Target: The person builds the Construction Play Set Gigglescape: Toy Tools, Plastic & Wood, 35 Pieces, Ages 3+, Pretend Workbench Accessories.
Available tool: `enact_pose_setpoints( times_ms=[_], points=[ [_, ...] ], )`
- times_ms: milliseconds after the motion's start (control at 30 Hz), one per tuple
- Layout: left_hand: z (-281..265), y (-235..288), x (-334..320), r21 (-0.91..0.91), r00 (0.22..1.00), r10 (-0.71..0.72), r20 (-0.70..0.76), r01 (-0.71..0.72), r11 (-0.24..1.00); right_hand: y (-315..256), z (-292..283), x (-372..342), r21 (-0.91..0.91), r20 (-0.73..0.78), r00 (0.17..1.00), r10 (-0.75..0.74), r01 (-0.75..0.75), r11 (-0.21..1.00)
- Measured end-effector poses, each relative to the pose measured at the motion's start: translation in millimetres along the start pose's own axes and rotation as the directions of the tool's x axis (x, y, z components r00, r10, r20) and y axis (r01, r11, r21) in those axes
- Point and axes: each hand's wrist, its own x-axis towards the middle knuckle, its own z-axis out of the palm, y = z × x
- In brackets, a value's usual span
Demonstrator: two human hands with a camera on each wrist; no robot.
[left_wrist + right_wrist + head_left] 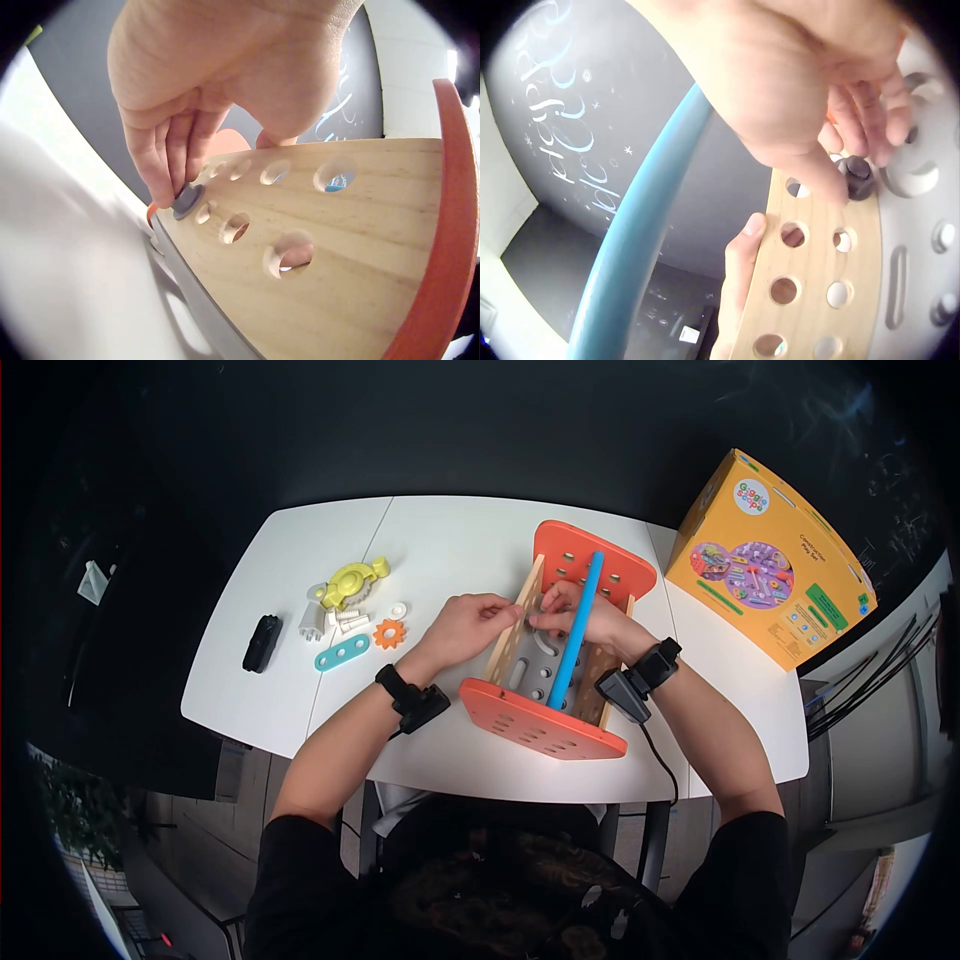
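Note:
A toy workbench [545,738] with orange ends and wooden side panels stands on the table. At the outer face of its left wooden panel [360,247], my left hand [470,628] holds a flat grey bolt head [187,201] with its fingertips, thumb at the panel's top edge. On the panel's inner face, my right hand [590,622] pinches a dark grey nut [857,177] between thumb and fingers, in one of the holes beside the grey base. The right forearm reaches past the blue bar [575,635], which runs between the two ends.
Left on the white table [420,550] lie a yellow toothed piece [350,588], white screws [350,622], an orange gear [389,634], a teal strip [342,653] and a black case [262,644]. A yellow box [770,560] stands at the right.

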Motion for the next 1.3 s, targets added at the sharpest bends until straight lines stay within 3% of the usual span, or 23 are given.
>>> enact_pose_setpoints(
  times_ms=[133, 433, 500, 633, 700, 833, 933, 1033, 1300],
  points=[
    [0, 0, 0, 0.001, 1.0, -0.01, 0.0, 0.01, 1.0, 10, -5, 4, -0.079, -0.003, 0.993, -0.121, 0.121, 0.99],
    [2, -2, 0, -0.008, 1.0, -0.015, -0.011, 0.015, 1.0, 2, -4, -2, 0.058, 0.036, 0.998, 0.056, -0.058, 0.997],
    [2, -2, 0, -0.012, 1.0, -0.009, -0.006, 0.009, 1.0, 8, -8, 5, 0.011, 0.132, 0.988, 0.086, -0.089, 0.996],
    [2, 0, 1, -0.003, 1.0, -0.007, 0.001, 0.007, 1.0, 12, -10, 10, 0.052, 0.155, 0.979, 0.129, -0.139, 0.989],
    [2, -1, 0, -0.003, 1.0, -0.003, -0.006, 0.003, 1.0, 9, -8, 7, 0.119, 0.033, 0.994, 0.106, -0.11, 0.987],
    [2, 1, 0, -0.013, 1.0, -0.013, 0.002, 0.013, 1.0, 5, -1, 1, 0.152, 0.006, 1.0, 0.012, -0.013, 0.988],
    [2, 1, 0, -0.008, 1.0, -0.015, 0.003, 0.015, 1.0, 5, -2, 1, 0.06, 0.025, 0.998, -0.062, 0.06, 0.996],
    [1, 2, 0, -0.002, 1.0, -0.015, 0.001, 0.015, 1.0, 0, -2, -3, 0.02, -0.031, 0.999, -0.007, 0.008, 1.0],
    [2, 3, -1, -0.008, 1.0, -0.026, 0.0, 0.026, 1.0, 11, -5, 9, 0.089, 0.16, 0.978, 0.134, -0.15, 0.985]
  ],
)
